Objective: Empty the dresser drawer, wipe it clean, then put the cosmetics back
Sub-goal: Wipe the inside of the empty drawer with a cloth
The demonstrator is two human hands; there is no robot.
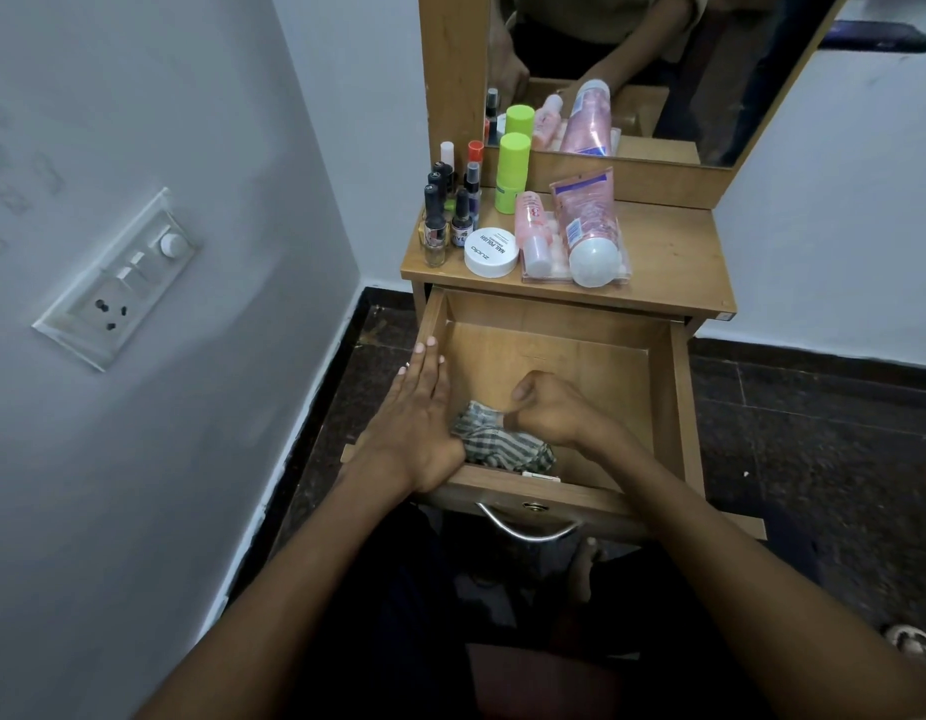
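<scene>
The right hand [546, 407] sits inside the open drawer [674, 407], its fingers [528, 389] curled tight into a fist that grips the upper end of a striped grey-and-white cloth [502, 446]. The cloth is bunched, and its long axis runs from those fingers down and toward the drawer's front wall, lying on the drawer floor at the near left corner. Just left of the cloth, the left hand [414, 413] lies flat with fingers [430, 363] straight and together, pointing away from the person along the drawer's left wall; the fingertips rest on the rim of that wall and the heel of the hand is against the cloth's left edge. Beyond both sets of fingers the bare wooden drawer floor stretches to the back wall. Below the wrists, a curved metal handle [526, 530] hangs on the drawer front.

Farther out past the fingers, the worktop [679, 262] carries the cosmetics: a cluster of small dark nail polish bottles [440, 215] on the left, a round white jar [491, 252], an upright green tube [512, 171], and a small pink bottle [532, 231] and a large pink tube [588, 226] lying cap-forward on a clear tray [624, 270]. A mirror [658, 70] stands behind them. On the wall to the left of the left hand is a switch panel [120, 278].
</scene>
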